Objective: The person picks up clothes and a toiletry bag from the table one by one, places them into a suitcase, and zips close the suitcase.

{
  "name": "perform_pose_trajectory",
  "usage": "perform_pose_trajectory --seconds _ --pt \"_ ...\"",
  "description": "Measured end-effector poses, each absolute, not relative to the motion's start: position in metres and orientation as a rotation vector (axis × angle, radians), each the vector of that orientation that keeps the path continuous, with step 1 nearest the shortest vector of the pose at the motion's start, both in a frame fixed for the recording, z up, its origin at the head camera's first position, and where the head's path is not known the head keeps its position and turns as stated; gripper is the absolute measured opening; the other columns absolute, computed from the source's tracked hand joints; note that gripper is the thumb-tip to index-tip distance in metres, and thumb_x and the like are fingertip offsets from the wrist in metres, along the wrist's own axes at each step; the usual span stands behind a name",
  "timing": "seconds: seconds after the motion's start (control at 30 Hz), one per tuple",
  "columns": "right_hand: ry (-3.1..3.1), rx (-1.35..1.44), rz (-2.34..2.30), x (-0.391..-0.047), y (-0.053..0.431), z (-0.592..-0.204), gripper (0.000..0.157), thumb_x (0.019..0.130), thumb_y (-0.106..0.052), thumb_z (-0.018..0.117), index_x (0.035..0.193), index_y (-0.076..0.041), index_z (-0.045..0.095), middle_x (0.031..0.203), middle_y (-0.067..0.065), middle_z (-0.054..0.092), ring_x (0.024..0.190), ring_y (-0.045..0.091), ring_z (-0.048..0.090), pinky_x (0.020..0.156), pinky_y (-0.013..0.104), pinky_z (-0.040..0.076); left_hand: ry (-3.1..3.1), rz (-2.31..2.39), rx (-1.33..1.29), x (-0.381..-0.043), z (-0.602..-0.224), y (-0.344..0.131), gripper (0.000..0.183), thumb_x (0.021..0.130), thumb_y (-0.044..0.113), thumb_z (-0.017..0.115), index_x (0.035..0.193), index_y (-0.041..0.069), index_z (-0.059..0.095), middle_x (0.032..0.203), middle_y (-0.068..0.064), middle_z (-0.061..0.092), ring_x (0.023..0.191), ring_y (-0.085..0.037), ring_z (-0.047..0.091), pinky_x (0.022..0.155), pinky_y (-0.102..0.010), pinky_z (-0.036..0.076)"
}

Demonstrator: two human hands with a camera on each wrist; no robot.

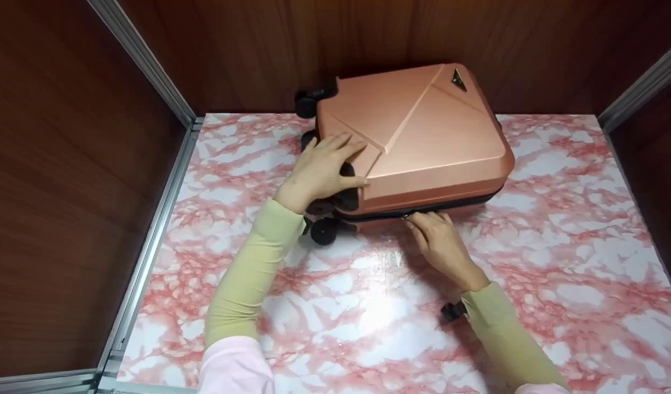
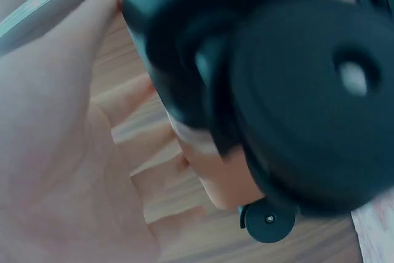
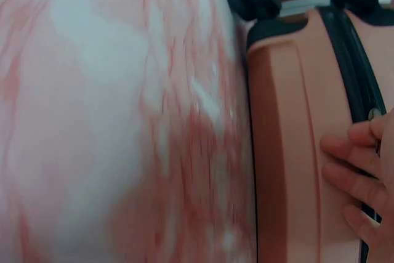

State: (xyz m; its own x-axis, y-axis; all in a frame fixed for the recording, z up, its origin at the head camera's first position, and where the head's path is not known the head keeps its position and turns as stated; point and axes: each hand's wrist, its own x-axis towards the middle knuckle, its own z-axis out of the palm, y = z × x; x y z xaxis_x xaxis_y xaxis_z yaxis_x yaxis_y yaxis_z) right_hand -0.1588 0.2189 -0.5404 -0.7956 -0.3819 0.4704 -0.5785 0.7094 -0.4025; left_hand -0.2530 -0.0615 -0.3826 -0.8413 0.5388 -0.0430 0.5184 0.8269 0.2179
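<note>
A rose-gold hard-shell suitcase [image 1: 423, 126] lies flat on the table, its black wheels [image 1: 323, 231] facing left. My left hand [image 1: 324, 167] rests with spread, fairly straight fingers on the wheel-end corner of the upper shell. In the left wrist view a large black wheel [image 2: 314, 103] stands in front of that hand's palm [image 2: 68, 152]. My right hand [image 1: 439, 241] is at the near side of the case, thumb and forefinger pinching a small metal zipper pull [image 3: 374, 114] on the black zipper [image 3: 351, 60]. Its other fingers touch the lower shell.
The suitcase sits on a pink-and-white marbled tabletop [image 1: 576, 246], close to the brown wood-look back panel [image 1: 248, 54]. Similar panels stand at left and right, with metal frame rails [image 1: 149, 262] along the edges. A black strap piece [image 1: 453, 312] hangs at the right wrist.
</note>
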Motion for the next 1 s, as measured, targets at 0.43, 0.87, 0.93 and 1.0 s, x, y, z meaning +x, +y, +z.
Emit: perform_pose_trajectory --seconds 0.43,0.87,0.93,1.0 --pt "-2.518 0.62 0.844 -0.145 0.274 -0.539 0.007 0.1 -0.009 0.062 0.099 -0.006 0.068 0.088 0.007 0.069 0.1 0.035 0.06 0.087 0.051 0.046 2.947 0.309 0.883 -0.251 -0.401 -0.08 0.087 0.09 0.077 0.05 0.162 0.031 0.03 0.168 -0.006 0.016 0.154 -0.033 0.005 0.12 -0.055 0.006" --pt "-2.568 0.389 0.955 -0.151 0.306 -0.538 0.012 0.103 -0.005 0.057 0.101 0.0 0.067 0.102 0.019 0.066 0.095 0.036 0.059 0.08 0.056 0.046 3.07 0.21 1.152 -0.219 -0.423 -0.068 0.089 0.088 0.052 0.076 0.159 0.016 0.037 0.168 -0.011 0.017 0.153 -0.033 0.013 0.121 -0.05 0.009" --pt "-2.581 0.365 0.96 -0.155 0.311 -0.536 0.015 0.104 -0.008 0.055 0.099 -0.001 0.067 0.097 0.019 0.065 0.089 0.035 0.058 0.076 0.054 0.045 3.071 0.186 1.18 -0.215 -0.425 -0.065 0.088 0.088 0.053 0.075 0.159 0.015 0.037 0.168 -0.012 0.017 0.153 -0.033 0.012 0.122 -0.049 0.007" --pt "-2.599 0.336 0.958 -0.16 0.315 -0.533 0.016 0.105 -0.01 0.054 0.1 -0.001 0.066 0.094 0.019 0.064 0.086 0.035 0.057 0.075 0.055 0.044 3.075 0.157 1.206 -0.211 -0.427 -0.062 0.089 0.088 0.054 0.074 0.159 0.015 0.037 0.168 -0.012 0.017 0.153 -0.034 0.011 0.122 -0.047 0.005"
